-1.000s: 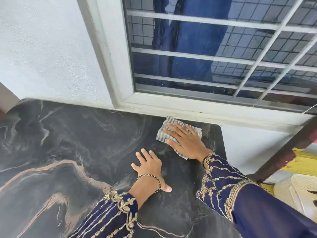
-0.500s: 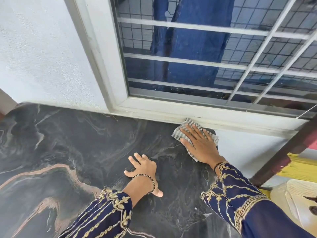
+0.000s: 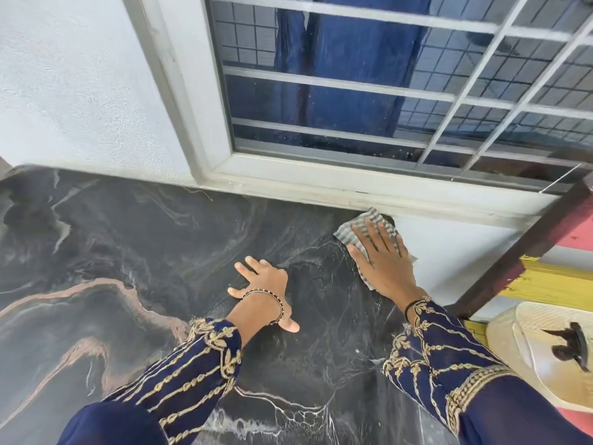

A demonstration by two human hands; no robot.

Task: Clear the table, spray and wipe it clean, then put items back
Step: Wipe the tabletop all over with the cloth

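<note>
A black marble-patterned table (image 3: 134, 252) with white and copper veins fills the lower view. My right hand (image 3: 383, 261) lies flat, fingers spread, pressing a grey striped cloth (image 3: 354, 231) onto the table's far right corner, just under the window sill. Most of the cloth is hidden under the hand. My left hand (image 3: 266, 285) rests palm down on the table, fingers apart, a short way to the left of the cloth, holding nothing.
A white wall and a barred window (image 3: 353, 139) rise directly behind the table. To the right, past the table's edge, stand a dark brown wooden rail (image 3: 519, 248), a yellow board (image 3: 552, 281) and a cream plastic chair (image 3: 545, 351).
My right hand has slid the cloth to the right along the far edge into the table's corner. My left hand has stayed planted on the table.
</note>
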